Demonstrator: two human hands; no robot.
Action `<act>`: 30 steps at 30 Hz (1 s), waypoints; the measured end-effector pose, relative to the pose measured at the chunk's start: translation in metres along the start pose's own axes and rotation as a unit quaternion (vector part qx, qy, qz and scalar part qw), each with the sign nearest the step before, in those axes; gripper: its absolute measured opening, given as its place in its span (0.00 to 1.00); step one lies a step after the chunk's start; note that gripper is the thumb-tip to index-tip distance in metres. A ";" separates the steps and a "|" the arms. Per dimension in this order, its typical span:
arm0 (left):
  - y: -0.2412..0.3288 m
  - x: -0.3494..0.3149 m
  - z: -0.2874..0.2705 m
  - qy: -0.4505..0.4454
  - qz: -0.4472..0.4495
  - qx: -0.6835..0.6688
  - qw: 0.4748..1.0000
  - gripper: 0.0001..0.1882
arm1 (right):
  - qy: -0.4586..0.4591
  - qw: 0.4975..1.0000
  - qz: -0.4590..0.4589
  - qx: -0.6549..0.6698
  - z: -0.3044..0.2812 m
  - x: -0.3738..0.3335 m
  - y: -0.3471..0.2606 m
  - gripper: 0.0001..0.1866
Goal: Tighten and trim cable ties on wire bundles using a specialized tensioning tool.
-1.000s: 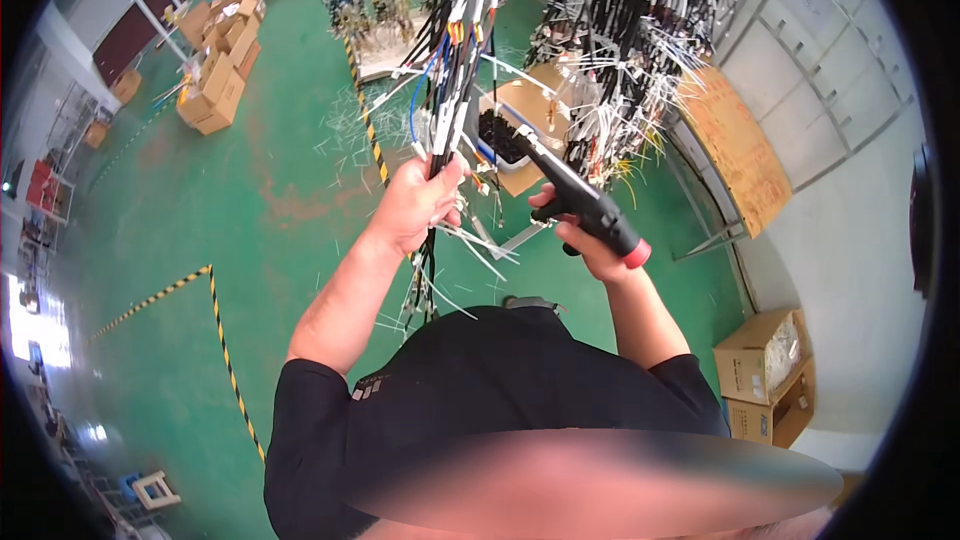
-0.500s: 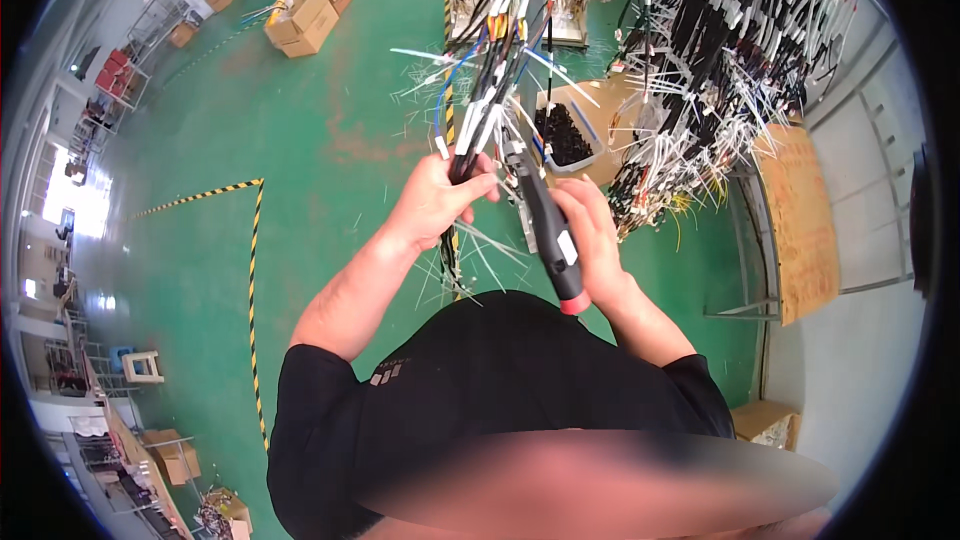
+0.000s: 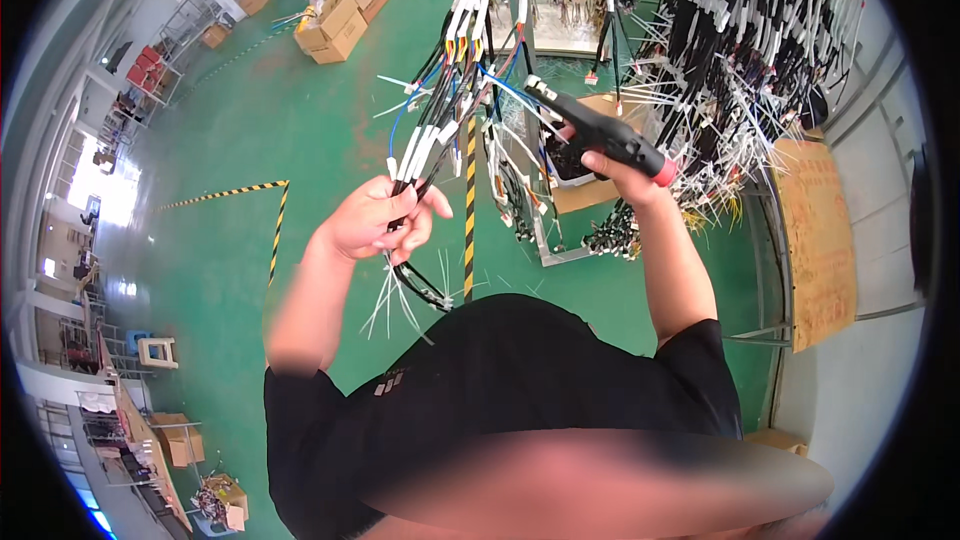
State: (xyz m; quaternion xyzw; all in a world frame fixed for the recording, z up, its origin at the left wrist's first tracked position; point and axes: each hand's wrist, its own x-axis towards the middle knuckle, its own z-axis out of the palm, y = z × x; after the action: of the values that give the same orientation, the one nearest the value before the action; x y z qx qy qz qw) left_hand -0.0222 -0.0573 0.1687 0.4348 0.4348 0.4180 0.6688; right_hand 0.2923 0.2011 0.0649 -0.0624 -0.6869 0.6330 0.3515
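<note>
My left hand (image 3: 375, 220) is closed round a wire harness (image 3: 425, 155), a bundle of black cables with white sleeves and some blue, red and yellow wires, which hangs from above. Below that hand, thin white cable ties (image 3: 390, 305) stick out around the bundle's lower end. My right hand (image 3: 630, 183) grips a black cable tie gun (image 3: 612, 137) with a red end cap. The gun's nose points up and left, apart from the bundle in my left hand, near loose wires. Most of my right fingers are hidden behind the gun.
Dense rows of hanging harnesses (image 3: 730, 70) fill the right side. Behind the gun, a plastic bin (image 3: 575, 180) of small dark parts stands on cardboard. A metal post (image 3: 520, 20) rises centrally. A wooden board (image 3: 815, 240) is far right; cardboard boxes (image 3: 335, 30) sit back left.
My right hand has carried the gun up and right, away from the bundle, tilting its nose leftward. My left hand has moved left and slightly down with the bundle.
</note>
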 end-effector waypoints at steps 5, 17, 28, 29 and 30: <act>0.000 -0.007 0.003 -0.011 -0.003 -0.017 1.000 0.27 | -0.009 0.997 0.003 -0.073 0.012 -0.002 -0.002 0.21; -0.001 -0.011 -0.002 -0.070 0.029 -0.046 0.996 0.23 | -0.031 0.999 -0.031 -0.032 0.021 -0.003 0.014 0.25; 0.000 -0.012 0.006 -0.044 0.019 -0.011 0.999 0.21 | -0.029 0.999 -0.030 0.012 0.047 0.005 0.005 0.25; 0.001 -0.012 0.008 -0.044 0.023 -0.012 0.999 0.21 | -0.013 0.999 -0.022 0.039 0.053 0.003 0.000 0.24; 0.002 -0.011 0.011 -0.035 0.016 0.009 0.999 0.21 | -0.016 0.999 -0.023 0.036 0.054 0.003 -0.005 0.24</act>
State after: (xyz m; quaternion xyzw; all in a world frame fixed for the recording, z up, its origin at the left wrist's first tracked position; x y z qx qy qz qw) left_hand -0.0156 -0.0696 0.1757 0.4622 0.4074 0.4094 0.6729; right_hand 0.2615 0.1573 0.0732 -0.0240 -0.6703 0.6503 0.3567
